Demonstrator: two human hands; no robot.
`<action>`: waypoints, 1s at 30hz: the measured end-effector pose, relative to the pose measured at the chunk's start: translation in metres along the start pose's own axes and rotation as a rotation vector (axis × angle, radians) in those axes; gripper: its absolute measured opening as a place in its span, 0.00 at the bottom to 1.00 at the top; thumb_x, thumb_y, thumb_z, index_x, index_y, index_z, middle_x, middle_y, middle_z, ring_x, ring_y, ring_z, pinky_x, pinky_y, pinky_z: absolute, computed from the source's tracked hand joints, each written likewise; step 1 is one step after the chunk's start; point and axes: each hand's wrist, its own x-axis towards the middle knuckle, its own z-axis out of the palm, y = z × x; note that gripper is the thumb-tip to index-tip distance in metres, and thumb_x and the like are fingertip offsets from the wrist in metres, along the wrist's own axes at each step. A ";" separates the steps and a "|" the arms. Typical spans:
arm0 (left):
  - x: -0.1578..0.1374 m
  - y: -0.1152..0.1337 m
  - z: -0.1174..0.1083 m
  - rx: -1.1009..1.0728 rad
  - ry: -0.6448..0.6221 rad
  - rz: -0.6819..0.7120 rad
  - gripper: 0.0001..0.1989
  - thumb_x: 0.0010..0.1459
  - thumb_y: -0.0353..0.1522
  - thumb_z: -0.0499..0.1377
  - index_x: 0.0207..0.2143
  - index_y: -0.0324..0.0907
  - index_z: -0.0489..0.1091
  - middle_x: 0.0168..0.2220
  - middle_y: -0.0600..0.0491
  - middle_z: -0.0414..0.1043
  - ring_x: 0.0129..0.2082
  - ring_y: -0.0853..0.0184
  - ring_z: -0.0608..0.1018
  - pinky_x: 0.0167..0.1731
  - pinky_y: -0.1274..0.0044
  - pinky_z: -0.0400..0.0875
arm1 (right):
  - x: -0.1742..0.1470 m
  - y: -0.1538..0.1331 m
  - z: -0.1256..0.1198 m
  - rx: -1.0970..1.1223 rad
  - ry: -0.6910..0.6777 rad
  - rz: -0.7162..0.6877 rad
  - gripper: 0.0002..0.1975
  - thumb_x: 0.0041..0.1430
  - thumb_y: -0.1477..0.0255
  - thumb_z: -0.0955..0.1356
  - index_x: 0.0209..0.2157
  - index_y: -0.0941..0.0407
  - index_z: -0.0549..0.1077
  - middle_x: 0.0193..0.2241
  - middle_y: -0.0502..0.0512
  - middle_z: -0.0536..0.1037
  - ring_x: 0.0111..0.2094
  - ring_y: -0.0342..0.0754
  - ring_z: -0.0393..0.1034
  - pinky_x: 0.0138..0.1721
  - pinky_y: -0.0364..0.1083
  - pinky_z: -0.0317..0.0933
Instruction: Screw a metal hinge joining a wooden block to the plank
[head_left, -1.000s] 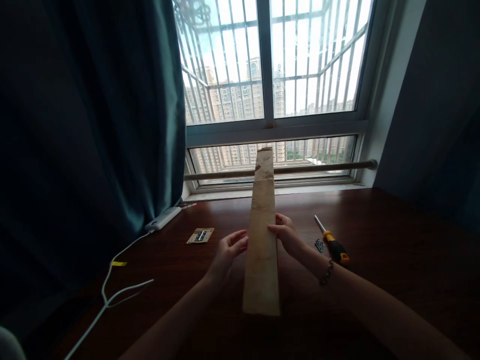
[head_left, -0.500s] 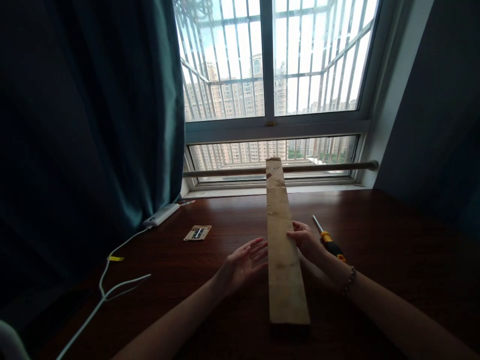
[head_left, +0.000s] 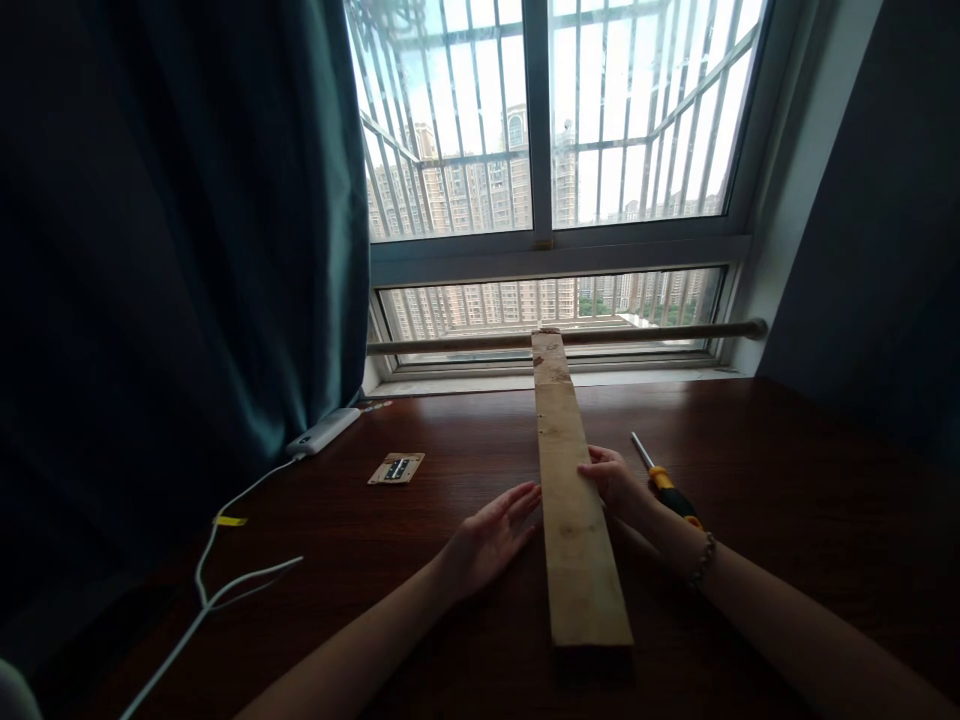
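A long pale wooden plank (head_left: 574, 500) points away from me over the dark table, its far end near the window rail. My right hand (head_left: 616, 482) grips its right edge, thumb on the top face and fingers curled below. My left hand (head_left: 491, 535) is beside the left edge with fingers stretched out; the fingertips reach the plank's side, and whether they press on it I cannot tell. To the right of my right hand lies a screwdriver (head_left: 667, 485) with a yellow and black handle. A small card-like piece (head_left: 396, 468) with a dark patch lies to the left.
A white power strip (head_left: 324, 432) rests at the table's left back, by the blue curtain (head_left: 315, 250). Its white cable (head_left: 199, 570) runs down the left side with a yellow tag. Behind the brown table (head_left: 465, 430), a horizontal rail (head_left: 675, 333) crosses the window.
The plank's far end has dropped slightly, and its near end appears a little farther right. Both hands have shifted slightly right with it; the view has moved a little too.
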 end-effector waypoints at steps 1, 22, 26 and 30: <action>0.002 0.000 -0.001 0.003 -0.002 0.005 0.19 0.55 0.33 0.50 0.50 0.39 0.64 0.58 0.48 0.53 0.61 0.61 0.48 0.58 0.66 0.40 | 0.003 0.000 -0.002 0.005 -0.004 -0.008 0.22 0.39 0.76 0.67 0.41 0.60 0.70 0.34 0.59 0.76 0.31 0.51 0.72 0.31 0.48 0.65; 0.021 -0.006 -0.010 0.033 -0.017 -0.004 0.21 0.55 0.29 0.52 0.52 0.38 0.60 0.59 0.47 0.51 0.60 0.61 0.49 0.58 0.67 0.39 | 0.011 -0.005 -0.019 0.007 -0.048 0.010 0.19 0.45 0.73 0.68 0.42 0.59 0.69 0.36 0.58 0.76 0.36 0.52 0.71 0.37 0.49 0.65; 0.018 -0.006 -0.011 0.058 0.050 0.021 0.20 0.53 0.29 0.55 0.49 0.38 0.63 0.57 0.45 0.56 0.60 0.61 0.52 0.58 0.69 0.42 | 0.009 -0.003 -0.020 -0.084 -0.010 -0.013 0.20 0.48 0.69 0.67 0.45 0.57 0.66 0.39 0.58 0.75 0.38 0.52 0.71 0.38 0.49 0.66; 0.016 -0.003 -0.014 0.193 0.191 0.101 0.17 0.51 0.29 0.57 0.45 0.38 0.66 0.52 0.44 0.63 0.56 0.60 0.59 0.56 0.68 0.48 | 0.010 0.005 -0.025 -0.324 0.196 -0.138 0.23 0.51 0.65 0.65 0.49 0.55 0.62 0.47 0.60 0.70 0.45 0.52 0.67 0.42 0.49 0.64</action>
